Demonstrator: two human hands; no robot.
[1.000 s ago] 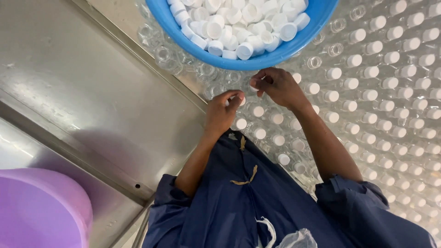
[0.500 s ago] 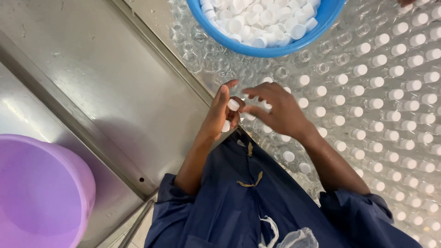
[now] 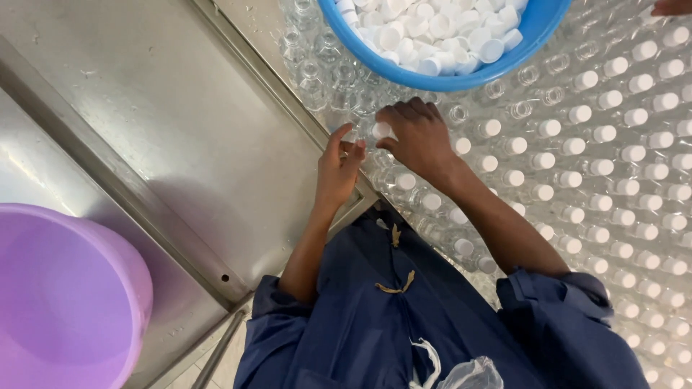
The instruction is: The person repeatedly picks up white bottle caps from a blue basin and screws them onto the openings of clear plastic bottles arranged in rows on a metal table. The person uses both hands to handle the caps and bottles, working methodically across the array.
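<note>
Left hand [image 3: 339, 167] and right hand [image 3: 417, 135] close together, fingers curled.

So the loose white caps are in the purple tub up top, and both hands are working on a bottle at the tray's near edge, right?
Not quite. The head view shows the white caps in the blue tub at the top; the purple tub sits lower left. The left hand and right hand are indeed at a bottle.

Bowl of caps [image 3: 440, 36] sits on bottles [image 3: 613, 173] at far edge. Bottles packed upright across right side of tabletop [image 3: 180, 122]. Hands meet near bottles' left edge: left hand [image 3: 339, 169] beside right hand [image 3: 414, 137] (cap [image 3: 381, 130] between them). Tub [image 3: 65, 302] at near left, below tabletop edge.
</note>
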